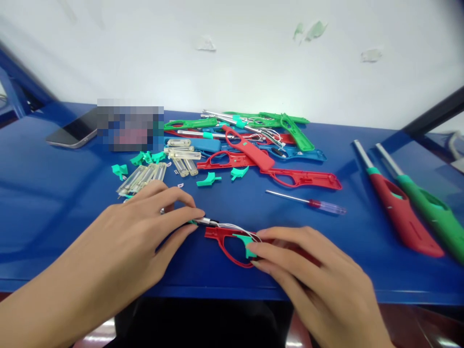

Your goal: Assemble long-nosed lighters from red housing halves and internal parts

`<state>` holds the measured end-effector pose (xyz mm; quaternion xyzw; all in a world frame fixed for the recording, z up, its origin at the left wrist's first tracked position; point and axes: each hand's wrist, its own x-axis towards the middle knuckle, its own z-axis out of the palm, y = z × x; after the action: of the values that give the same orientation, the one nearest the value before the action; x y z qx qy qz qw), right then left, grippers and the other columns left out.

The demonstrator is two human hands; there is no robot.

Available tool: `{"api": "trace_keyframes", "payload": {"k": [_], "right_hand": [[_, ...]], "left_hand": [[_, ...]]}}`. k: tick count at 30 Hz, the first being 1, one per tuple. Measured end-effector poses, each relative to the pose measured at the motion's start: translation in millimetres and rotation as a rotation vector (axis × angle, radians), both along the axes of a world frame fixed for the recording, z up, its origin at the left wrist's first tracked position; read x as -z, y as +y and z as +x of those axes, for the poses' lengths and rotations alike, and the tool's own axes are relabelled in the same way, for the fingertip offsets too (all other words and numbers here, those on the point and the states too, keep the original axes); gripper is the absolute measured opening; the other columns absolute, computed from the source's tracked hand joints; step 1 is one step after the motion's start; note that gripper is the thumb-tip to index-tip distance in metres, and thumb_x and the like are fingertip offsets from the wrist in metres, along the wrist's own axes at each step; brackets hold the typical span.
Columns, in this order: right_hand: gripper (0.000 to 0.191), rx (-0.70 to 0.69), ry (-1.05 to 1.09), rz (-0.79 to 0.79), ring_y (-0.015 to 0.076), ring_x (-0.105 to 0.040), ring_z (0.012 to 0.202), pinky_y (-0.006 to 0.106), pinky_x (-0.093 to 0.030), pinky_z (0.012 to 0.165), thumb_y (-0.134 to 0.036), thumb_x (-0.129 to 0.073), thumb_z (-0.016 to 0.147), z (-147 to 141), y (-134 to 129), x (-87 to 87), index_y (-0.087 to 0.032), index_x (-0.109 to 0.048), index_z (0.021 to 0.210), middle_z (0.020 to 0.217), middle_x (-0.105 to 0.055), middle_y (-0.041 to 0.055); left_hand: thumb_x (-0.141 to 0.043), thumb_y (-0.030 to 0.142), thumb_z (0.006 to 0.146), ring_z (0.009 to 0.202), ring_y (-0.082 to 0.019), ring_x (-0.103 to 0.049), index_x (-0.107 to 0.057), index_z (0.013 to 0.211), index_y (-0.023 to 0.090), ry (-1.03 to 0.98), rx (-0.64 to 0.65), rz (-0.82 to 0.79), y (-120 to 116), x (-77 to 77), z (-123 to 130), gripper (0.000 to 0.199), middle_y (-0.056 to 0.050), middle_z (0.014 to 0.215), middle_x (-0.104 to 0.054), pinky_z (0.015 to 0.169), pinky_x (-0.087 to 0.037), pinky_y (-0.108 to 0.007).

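Note:
My left hand (155,227) pinches a metal lighter tube (205,221) between thumb and fingertips, most of the tube hidden behind the hand. Thin white wires (235,226) run from the tube's end toward my right hand (311,266). That hand grips a red lighter half-shell (216,233) near the table's front edge, its fingers covering the handle part. A green trigger (245,240) sits in the shell by the loop, under my right fingertips. The tube's end lies just above the shell's narrow end; I cannot tell whether they touch.
Behind lie a pile of lighter shells (300,179) and tubes, clear fuel tanks (145,178) and loose green triggers (209,180). A screwdriver (326,207) lies right of centre. Red (402,212) and green (431,208) assembled lighters are at right, a phone (74,128) at left.

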<state>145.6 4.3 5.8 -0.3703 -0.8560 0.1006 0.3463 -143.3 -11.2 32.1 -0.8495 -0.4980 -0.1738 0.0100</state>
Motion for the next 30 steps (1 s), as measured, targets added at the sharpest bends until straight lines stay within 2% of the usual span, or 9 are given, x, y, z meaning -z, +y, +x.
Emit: {"api": "trace_keyframes", "payload": {"k": [4,8,13,17,21,27,30], "right_hand": [[0.023,0.027,-0.023,-0.008,0.0099,-0.074,0.094,0.022,-0.053,0.086,-0.038,-0.054,0.112,1.1,-1.6,0.1,-0.037,-0.077,0.111,0.114,-0.079,-0.0077],[0.022,0.047,-0.054,-0.002,0.0109,-0.076,0.099,0.024,-0.055,0.09,-0.042,-0.055,0.111,3.0,-2.3,0.8,-0.04,-0.075,0.119,0.122,-0.078,-0.0075],[0.023,0.038,-0.066,0.014,0.0119,-0.078,0.101,0.025,-0.058,0.091,-0.042,-0.055,0.111,3.9,-0.6,0.1,-0.039,-0.075,0.121,0.125,-0.078,-0.0061],[0.022,0.031,-0.067,0.032,0.0136,-0.079,0.098,0.028,-0.06,0.087,-0.042,-0.056,0.111,2.7,1.4,-1.3,-0.039,-0.076,0.119,0.123,-0.08,-0.0062],[0.02,0.017,-0.052,0.031,0.0157,-0.08,0.097,0.031,-0.062,0.085,-0.041,-0.058,0.11,1.7,1.8,-1.9,-0.037,-0.076,0.118,0.121,-0.081,-0.0055],[0.019,0.003,-0.041,0.035,0.0172,-0.079,0.099,0.032,-0.063,0.086,-0.037,-0.06,0.109,1.5,3.2,1.1,-0.034,-0.077,0.118,0.119,-0.081,-0.0021],[0.019,-0.012,-0.022,0.038,0.0159,-0.079,0.098,0.03,-0.062,0.086,-0.035,-0.062,0.108,3.1,2.4,0.3,-0.033,-0.076,0.12,0.119,-0.081,-0.0018]], "left_hand": [[-0.047,0.024,0.11,0.107,-0.026,-0.062,-0.074,0.113,0.028,0.004,0.017,-0.001,0.9,-1.4,2.4,0.028,-0.003,0.114,-0.072,0.08,-0.053,-0.038],[-0.047,0.026,0.112,0.109,-0.025,-0.06,-0.07,0.113,0.028,-0.034,0.024,-0.002,0.5,-4.8,5.5,0.023,-0.002,0.111,-0.069,0.093,-0.05,-0.041],[-0.047,0.026,0.112,0.113,-0.021,-0.061,-0.063,0.123,0.03,-0.06,-0.01,-0.017,-5.2,-4.6,8.1,0.02,-0.002,0.123,-0.062,0.097,-0.048,-0.037],[-0.05,0.017,0.108,0.112,-0.018,-0.063,-0.06,0.129,0.033,-0.069,-0.005,-0.088,-7.2,-4.0,8.7,0.028,0.0,0.127,-0.059,0.096,-0.05,-0.032],[-0.048,0.011,0.106,0.105,-0.017,-0.066,-0.059,0.13,0.034,-0.091,0.006,-0.112,-6.9,-4.7,8.5,0.035,0.0,0.126,-0.059,0.088,-0.053,-0.031],[-0.043,0.005,0.102,0.105,-0.021,-0.069,-0.056,0.14,0.038,-0.05,-0.026,-0.165,-9.4,1.2,2.6,0.052,-0.003,0.136,-0.057,0.089,-0.057,-0.037],[-0.043,0.004,0.101,0.111,-0.022,-0.069,-0.053,0.143,0.041,-0.036,-0.031,-0.205,-9.2,3.5,-0.5,0.057,-0.003,0.142,-0.054,0.091,-0.058,-0.037]]}}
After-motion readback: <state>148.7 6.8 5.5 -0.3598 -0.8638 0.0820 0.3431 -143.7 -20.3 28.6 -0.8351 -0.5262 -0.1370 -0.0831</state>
